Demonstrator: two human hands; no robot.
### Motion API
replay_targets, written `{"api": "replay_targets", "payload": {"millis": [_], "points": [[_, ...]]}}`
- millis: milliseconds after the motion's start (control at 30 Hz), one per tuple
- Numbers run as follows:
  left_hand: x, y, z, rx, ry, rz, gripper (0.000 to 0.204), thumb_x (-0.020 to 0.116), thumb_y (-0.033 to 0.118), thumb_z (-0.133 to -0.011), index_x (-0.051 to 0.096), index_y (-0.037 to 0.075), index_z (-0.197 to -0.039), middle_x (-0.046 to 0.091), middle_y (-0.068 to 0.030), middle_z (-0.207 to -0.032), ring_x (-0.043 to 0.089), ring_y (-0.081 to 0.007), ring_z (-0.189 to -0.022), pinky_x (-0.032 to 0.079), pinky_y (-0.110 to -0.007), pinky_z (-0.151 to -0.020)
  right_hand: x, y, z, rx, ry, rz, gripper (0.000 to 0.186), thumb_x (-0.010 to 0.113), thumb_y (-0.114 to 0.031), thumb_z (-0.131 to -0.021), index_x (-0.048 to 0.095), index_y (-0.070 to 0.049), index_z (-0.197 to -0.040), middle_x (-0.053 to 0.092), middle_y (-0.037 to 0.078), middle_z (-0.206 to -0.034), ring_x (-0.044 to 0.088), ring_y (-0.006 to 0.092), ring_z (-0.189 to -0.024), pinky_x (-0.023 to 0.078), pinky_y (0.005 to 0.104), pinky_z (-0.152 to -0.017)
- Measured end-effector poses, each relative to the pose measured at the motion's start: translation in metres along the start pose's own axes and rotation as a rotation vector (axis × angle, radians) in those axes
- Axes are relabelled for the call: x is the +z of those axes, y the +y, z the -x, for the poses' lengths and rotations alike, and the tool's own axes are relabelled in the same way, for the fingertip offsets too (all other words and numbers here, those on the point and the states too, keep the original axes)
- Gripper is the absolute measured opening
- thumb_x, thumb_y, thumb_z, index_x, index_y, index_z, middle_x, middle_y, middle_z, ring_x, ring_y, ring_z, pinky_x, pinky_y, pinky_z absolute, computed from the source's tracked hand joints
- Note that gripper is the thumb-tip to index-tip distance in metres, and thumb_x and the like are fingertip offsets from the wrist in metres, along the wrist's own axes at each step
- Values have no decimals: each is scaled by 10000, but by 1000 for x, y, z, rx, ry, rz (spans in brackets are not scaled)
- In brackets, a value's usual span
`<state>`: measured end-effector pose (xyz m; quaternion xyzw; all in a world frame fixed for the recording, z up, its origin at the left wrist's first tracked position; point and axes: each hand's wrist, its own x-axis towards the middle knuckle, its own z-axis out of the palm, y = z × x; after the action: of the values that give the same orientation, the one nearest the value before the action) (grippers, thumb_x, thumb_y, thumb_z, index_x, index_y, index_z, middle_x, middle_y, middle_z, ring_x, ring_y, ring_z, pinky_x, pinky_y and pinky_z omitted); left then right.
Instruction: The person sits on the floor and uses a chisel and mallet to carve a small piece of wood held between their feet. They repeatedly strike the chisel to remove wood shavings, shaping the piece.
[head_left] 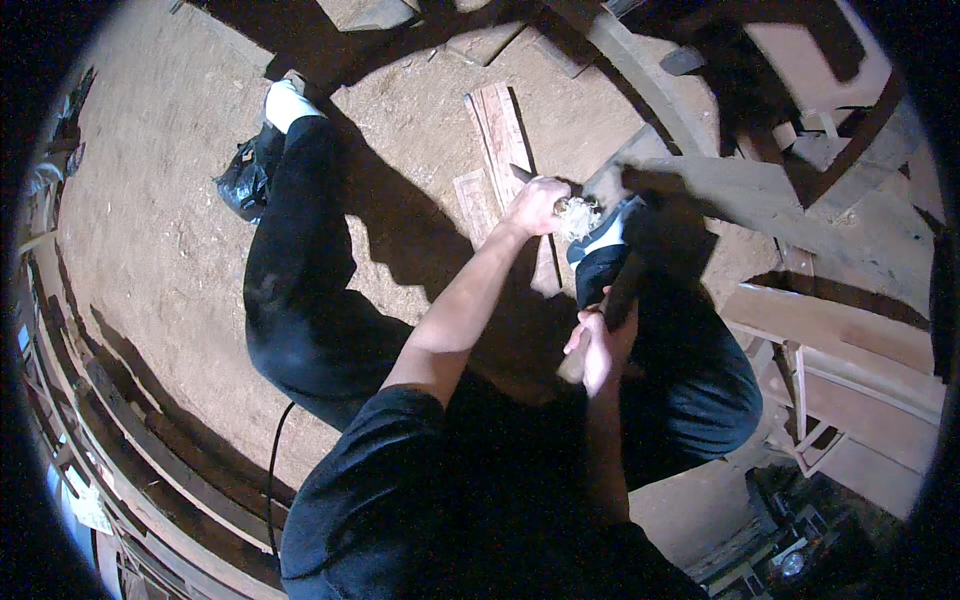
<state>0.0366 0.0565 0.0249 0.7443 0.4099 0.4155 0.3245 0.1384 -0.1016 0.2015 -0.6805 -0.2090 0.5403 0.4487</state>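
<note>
My left hand (538, 206) is closed around a short tool that looks like a chisel. A dark narrow tip (520, 173) juts out on one side of the fist, and a pale, frayed end (579, 218) shows on the other. Below and to the right, my right hand (601, 352) wraps round a thick wooden handle (624, 288). This handle slants upward toward a dark area where its head cannot be made out. My right shoe (606, 236), white and dark, lies between the hands, close to the frayed end.
Reddish planks (497, 135) lie on the sandy ground ahead. Large timber beams (745, 182) and stacked boards (850, 330) stand to the right. A black plastic bag (243, 182) sits by my left foot (290, 105). A black cable (274, 470) runs at my left side.
</note>
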Motion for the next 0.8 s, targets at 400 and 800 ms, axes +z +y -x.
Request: {"api": "replay_targets", "payload": {"millis": [400, 800], "points": [[-1, 0, 1, -14, -77, -28, 224, 605, 186, -541, 517, 49, -695, 562, -150, -703, 551, -330, -746, 429, -406, -694, -5, -5, 0, -27, 122, -60, 432, 531, -4, -701, 393, -33, -1109, 459, 59, -624, 428, 137, -356, 401, 279, -325], [-2, 4, 0, -11, -6, -17, 207, 602, 213, -565, 503, 50, -645, 546, -154, -664, 547, -345, -704, 424, -412, -640, -7, -6, 1, -18, 96, 14, 442, 513, 15, -702, 380, -20, -1122, 461, 67, -693, 432, 137, -362, 400, 285, -329]]}}
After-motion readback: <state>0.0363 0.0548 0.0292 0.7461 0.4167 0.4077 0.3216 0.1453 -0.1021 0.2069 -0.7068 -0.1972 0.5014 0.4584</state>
